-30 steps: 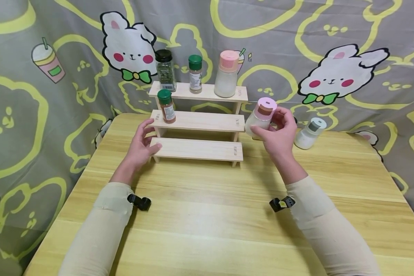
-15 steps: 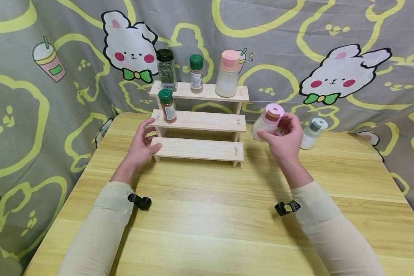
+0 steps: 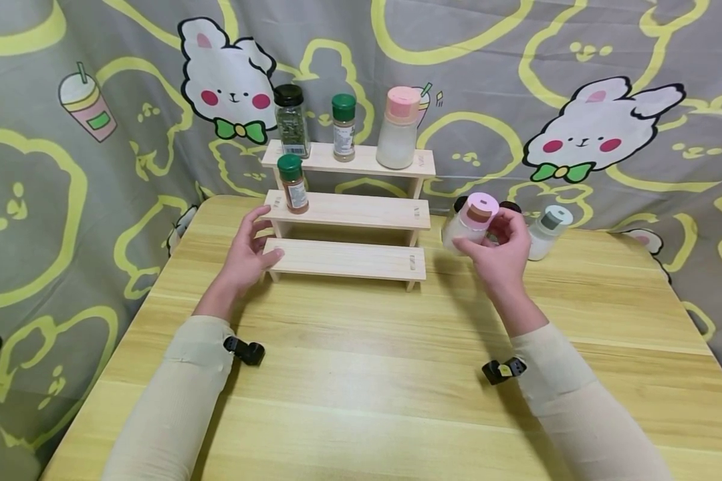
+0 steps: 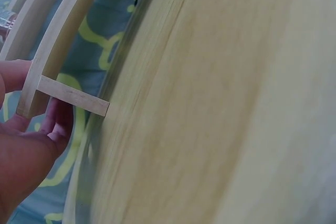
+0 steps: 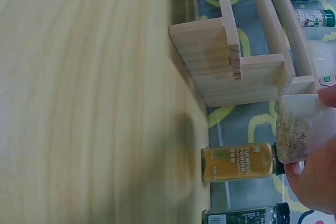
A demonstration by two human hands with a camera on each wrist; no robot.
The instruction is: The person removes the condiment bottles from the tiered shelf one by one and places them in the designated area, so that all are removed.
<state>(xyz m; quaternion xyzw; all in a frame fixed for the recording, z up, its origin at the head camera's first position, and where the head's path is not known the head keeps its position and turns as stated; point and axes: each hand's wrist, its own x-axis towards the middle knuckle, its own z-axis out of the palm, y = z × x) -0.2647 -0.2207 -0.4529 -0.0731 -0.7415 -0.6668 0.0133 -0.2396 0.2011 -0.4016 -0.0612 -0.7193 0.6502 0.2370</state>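
Observation:
My right hand (image 3: 504, 250) grips a clear seasoning jar (image 3: 466, 232) with a pink flip cap, just right of the three-tier wooden rack (image 3: 343, 259). The jar leans a little to the left; the right wrist view shows pale grains inside it. My left hand (image 3: 245, 255) holds the rack's left end, thumb on the lowest board and fingers behind. On the top tier stand a black-capped herb jar (image 3: 291, 123), a small green-capped spice bottle (image 3: 343, 130) and a pink-capped jar (image 3: 397, 130). A green-capped bottle of reddish spice (image 3: 293, 186) stands at the left of the middle tier.
A white-and-grey-capped jar (image 3: 546, 234) stands on the table (image 3: 349, 387) right of my right hand. Behind the held jar are a yellow turmeric powder bottle (image 5: 239, 162) and a dark-lidded herb jar (image 5: 249, 216). A patterned curtain (image 3: 481, 40) hangs behind the table.
My right hand has moved right and lower with the pink-capped jar, away from the rack's middle tier. Dark lids now show behind it. The left hand stays on the rack.

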